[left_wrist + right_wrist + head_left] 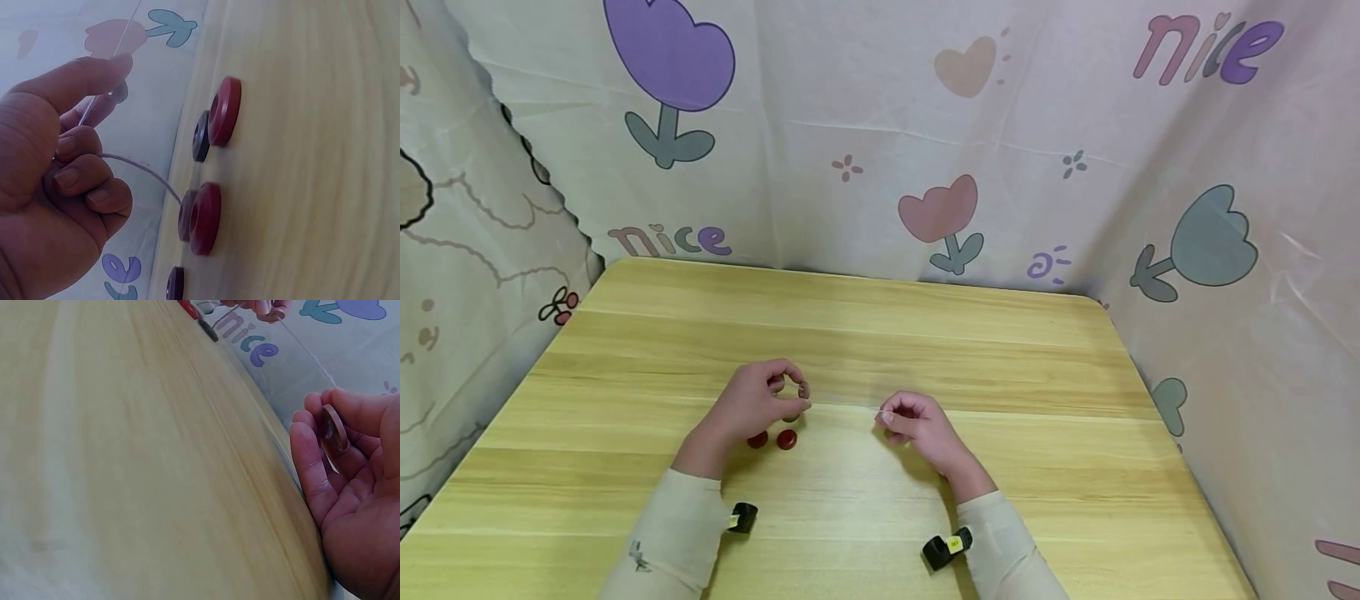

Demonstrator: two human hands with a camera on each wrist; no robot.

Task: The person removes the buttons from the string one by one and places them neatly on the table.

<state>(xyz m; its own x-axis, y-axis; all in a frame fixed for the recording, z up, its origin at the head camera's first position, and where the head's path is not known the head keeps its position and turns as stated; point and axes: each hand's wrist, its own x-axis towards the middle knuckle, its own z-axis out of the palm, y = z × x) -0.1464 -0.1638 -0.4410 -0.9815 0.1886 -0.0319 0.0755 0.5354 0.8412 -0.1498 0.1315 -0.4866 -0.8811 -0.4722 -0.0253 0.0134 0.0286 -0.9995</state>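
Note:
My left hand (748, 404) pinches a thin pale string (140, 166) between thumb and forefinger. A small dark disc, probably a button (118, 93), sits at those fingertips. Part of the string curves from the curled fingers down towards a small brown button (185, 215) on the table. To the right, my right hand (921, 427) pinches the string's other stretch, which runs taut between the hands. A brown button (334, 427) rests among the right fingers. Below the left hand lie a red button (787, 439) and another red button (757, 439), partly behind the wrist.
The light wood table (1037, 500) reaches back to a patterned cloth (850, 100), which also hangs along both sides. A dark button (200, 136) lies beside a red one. Black wrist cameras (744, 517) are strapped over the sleeves.

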